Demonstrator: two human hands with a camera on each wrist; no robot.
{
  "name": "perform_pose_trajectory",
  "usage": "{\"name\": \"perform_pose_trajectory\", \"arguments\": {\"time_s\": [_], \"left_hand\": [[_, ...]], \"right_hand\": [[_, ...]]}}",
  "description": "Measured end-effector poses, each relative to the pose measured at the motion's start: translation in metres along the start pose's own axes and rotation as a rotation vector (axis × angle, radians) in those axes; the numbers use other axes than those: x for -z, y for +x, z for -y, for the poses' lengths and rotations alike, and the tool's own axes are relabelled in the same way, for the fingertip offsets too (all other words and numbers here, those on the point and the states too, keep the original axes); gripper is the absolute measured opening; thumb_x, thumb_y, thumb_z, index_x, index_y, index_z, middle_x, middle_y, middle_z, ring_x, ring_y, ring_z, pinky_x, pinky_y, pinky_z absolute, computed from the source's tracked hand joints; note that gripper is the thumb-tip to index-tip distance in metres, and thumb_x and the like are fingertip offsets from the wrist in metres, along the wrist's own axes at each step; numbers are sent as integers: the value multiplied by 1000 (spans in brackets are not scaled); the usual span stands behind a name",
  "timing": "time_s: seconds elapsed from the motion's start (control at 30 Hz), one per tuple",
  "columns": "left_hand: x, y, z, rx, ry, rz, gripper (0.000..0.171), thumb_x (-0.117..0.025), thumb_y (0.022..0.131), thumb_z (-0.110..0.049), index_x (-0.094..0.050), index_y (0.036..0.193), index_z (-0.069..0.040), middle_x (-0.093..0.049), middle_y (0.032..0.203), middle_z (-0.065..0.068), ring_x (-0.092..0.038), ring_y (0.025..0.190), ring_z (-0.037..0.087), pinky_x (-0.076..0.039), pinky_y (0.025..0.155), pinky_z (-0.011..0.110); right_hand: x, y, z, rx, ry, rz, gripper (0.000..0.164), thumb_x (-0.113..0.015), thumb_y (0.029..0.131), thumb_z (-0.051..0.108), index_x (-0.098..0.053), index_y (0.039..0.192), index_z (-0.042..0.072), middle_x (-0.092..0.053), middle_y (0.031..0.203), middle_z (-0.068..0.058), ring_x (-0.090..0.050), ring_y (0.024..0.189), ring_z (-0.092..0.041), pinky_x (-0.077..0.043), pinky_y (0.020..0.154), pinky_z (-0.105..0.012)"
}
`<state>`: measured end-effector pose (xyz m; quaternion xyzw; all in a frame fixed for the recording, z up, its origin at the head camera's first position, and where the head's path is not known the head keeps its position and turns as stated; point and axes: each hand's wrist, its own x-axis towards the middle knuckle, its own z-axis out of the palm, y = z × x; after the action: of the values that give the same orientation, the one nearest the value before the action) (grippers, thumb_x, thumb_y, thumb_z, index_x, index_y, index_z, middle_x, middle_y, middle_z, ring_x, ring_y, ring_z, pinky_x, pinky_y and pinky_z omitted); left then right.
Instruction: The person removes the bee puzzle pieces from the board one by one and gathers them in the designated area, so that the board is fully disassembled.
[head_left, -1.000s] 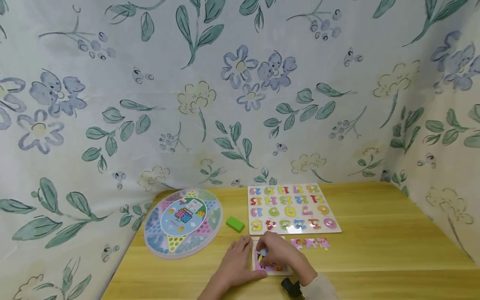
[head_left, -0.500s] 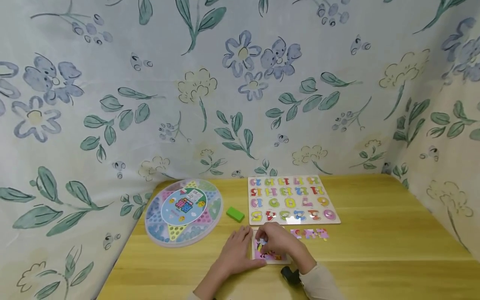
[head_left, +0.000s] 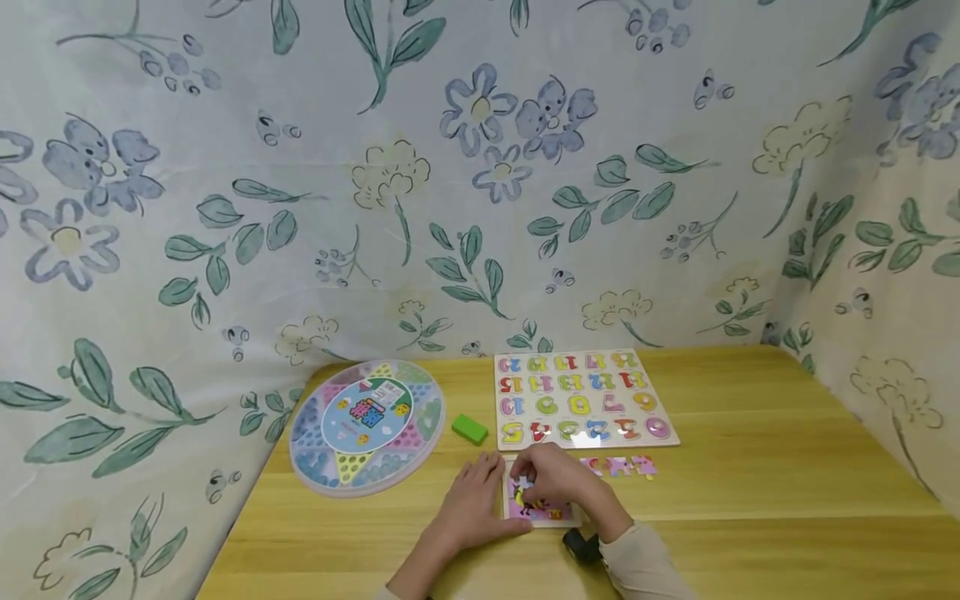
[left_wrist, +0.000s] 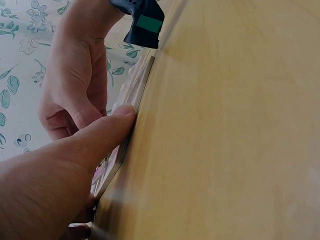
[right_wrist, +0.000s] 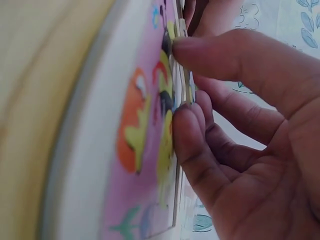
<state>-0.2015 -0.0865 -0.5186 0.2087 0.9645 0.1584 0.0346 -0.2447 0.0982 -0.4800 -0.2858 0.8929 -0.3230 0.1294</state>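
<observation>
A small jigsaw board (head_left: 553,523) with a pink picture and a pale rim lies on the wooden table. My left hand (head_left: 472,510) lies along its left side, fingers stretched out; the thumb (left_wrist: 112,125) presses on the near edge in the left wrist view. Over the picture, my right hand (head_left: 561,482) pinches a jigsaw piece (right_wrist: 188,82) between thumb and fingers, close against the board's surface. The right wrist view shows this piece thin and edge-on, its face mostly hidden by the fingers. Yellow and orange figures are printed on the board.
Several loose pink jigsaw pieces (head_left: 619,467) lie right of the board. Behind it is a number puzzle (head_left: 562,429) with colourful digits. A green block (head_left: 470,429) and a round star-patterned game board (head_left: 367,433) are to the left. Floral cloth (head_left: 480,275) hangs behind the table.
The head view has tilted down a little since a second ago, so everything sits higher in it. Both hands keep nearly the same place on the board.
</observation>
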Motion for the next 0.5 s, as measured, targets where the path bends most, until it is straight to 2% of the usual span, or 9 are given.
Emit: {"name": "perform_pose_trajectory", "arguments": {"time_s": [0.23, 0.5], "left_hand": [[0, -1, 1, 0, -9, 6, 108, -54, 77, -80, -32, 152, -6, -30, 160, 11, -26, 149, 30, -25, 121, 50], [-1, -1, 0, -6, -4, 14, 110, -54, 77, -80, -31, 152, -3, -30, 159, 12, -26, 148, 31, -25, 121, 50]], "right_hand": [[0, -1, -3, 4, 43, -17, 25, -82, 70, 2, -73, 93, 8, -66, 82, 2, -57, 74, -10, -49, 64, -21], [6, -13, -9, -3, 33, -40, 26, -84, 68, 6, -73, 91, 10, -66, 83, 3, -56, 75, -8, -49, 66, -19]]}}
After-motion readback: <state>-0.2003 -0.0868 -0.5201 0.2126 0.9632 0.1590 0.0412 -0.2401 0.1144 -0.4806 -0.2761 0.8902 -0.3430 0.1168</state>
